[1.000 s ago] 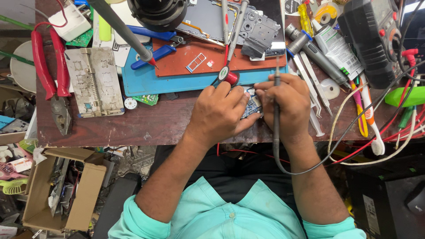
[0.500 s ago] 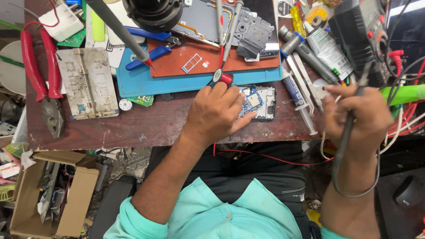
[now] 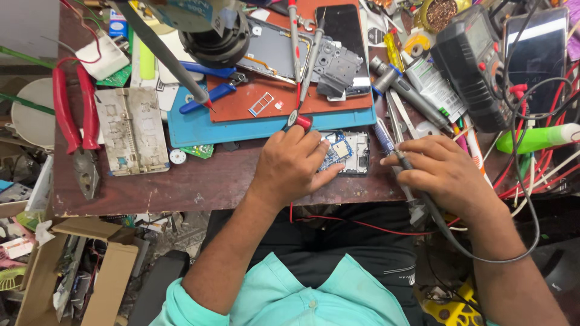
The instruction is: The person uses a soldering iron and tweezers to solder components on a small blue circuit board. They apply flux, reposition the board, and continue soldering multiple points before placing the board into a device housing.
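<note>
Circuit board: small blue board [image 3: 342, 151] with a metal shield, lying flat near the front edge of the brown workbench [image 3: 199, 181], just below the blue mat [image 3: 199, 127].
Left hand: left hand [image 3: 294, 166] rests on the bench, its fingertips touching the left side of the board; fingers curled and pinched on a red-tipped probe [image 3: 300, 122] that rises past the knuckles toward the mat.
Right hand: right hand [image 3: 444, 172] lies to the right of the board, apart from it; fingers closed around a dark pen-shaped tool [image 3: 402, 162] held like a pen, tip pointing up and left.
Tool cable: grey cable [image 3: 483, 256] leaves the tool's rear end, loops below the wrist and climbs at the right.
Mat: blue mat carries a red-brown pad [image 3: 284, 99] with a grey phone frame [image 3: 272, 54] and a dark phone [image 3: 341, 27].
Left of bench: red-handled pliers [image 3: 75, 115] beside a worn metal plate [image 3: 130, 130].
Right of bench: black multimeter [image 3: 477, 57] amid red leads, and a green tube [image 3: 531, 139].
Below bench: cardboard box [image 3: 78, 271] at the lower left.
</note>
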### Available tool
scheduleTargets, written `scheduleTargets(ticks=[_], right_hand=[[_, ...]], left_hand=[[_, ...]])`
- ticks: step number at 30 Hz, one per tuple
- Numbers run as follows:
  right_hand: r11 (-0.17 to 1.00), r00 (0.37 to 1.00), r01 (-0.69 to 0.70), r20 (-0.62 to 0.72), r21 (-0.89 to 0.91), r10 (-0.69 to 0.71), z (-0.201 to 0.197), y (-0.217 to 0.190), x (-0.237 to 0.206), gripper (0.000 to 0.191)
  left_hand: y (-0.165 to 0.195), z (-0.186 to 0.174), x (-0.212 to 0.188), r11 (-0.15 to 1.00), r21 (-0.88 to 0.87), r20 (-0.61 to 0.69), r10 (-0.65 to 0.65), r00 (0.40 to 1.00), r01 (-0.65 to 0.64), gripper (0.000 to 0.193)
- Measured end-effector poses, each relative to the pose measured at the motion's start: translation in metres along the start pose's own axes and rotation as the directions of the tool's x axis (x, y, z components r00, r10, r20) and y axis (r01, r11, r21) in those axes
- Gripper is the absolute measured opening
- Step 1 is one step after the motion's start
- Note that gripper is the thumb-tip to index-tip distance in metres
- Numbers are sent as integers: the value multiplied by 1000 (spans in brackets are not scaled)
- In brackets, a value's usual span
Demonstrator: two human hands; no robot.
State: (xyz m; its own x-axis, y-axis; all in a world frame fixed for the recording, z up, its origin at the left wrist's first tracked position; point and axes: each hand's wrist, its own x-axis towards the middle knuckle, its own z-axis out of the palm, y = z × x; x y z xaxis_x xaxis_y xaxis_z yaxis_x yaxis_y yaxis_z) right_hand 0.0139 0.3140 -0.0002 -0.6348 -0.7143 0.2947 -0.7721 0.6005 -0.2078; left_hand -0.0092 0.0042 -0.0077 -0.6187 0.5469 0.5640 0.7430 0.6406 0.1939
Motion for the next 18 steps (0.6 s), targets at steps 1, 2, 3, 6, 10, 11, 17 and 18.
scheduleTargets(ticks=[1, 2, 3, 6, 10, 11, 17, 18], right_hand=[[995, 997, -6, -73, 104, 14, 1, 3, 1, 7], [978, 989, -4, -144, 208, 34, 2, 6, 3, 11], [951, 975, 7, -212, 310, 62, 4, 9, 5, 16], [841, 874, 124, -458, 527, 159, 16, 11, 13, 38], [766, 581, 14, -628, 643, 517, 36, 0, 19, 42], [751, 530, 28, -647, 660, 549, 39, -1, 20, 40], [517, 258, 322, -599, 793, 758, 44, -3, 38, 43], [531, 253, 308, -606, 789, 754, 43, -3, 40, 44]], left_hand=[[0, 0, 0, 1000, -3, 2, -2, 1000, 2, 40], [0, 0, 0, 1000, -1, 3, -1, 1000, 1, 40], [0, 0, -1, 1000, 2, 5, -1, 1000, 1, 40], [-1, 1, 1, 1000, 1, 4, -2, 1000, 1, 39], [-1, 1, 0, 1000, 4, 6, 0, 1000, 0, 39], [-1, 1, 0, 1000, 4, 3, -2, 1000, 2, 39], [-1, 1, 0, 1000, 0, 3, -6, 1000, 6, 39], [-1, 1, 0, 1000, 0, 6, -7, 1000, 7, 39]])
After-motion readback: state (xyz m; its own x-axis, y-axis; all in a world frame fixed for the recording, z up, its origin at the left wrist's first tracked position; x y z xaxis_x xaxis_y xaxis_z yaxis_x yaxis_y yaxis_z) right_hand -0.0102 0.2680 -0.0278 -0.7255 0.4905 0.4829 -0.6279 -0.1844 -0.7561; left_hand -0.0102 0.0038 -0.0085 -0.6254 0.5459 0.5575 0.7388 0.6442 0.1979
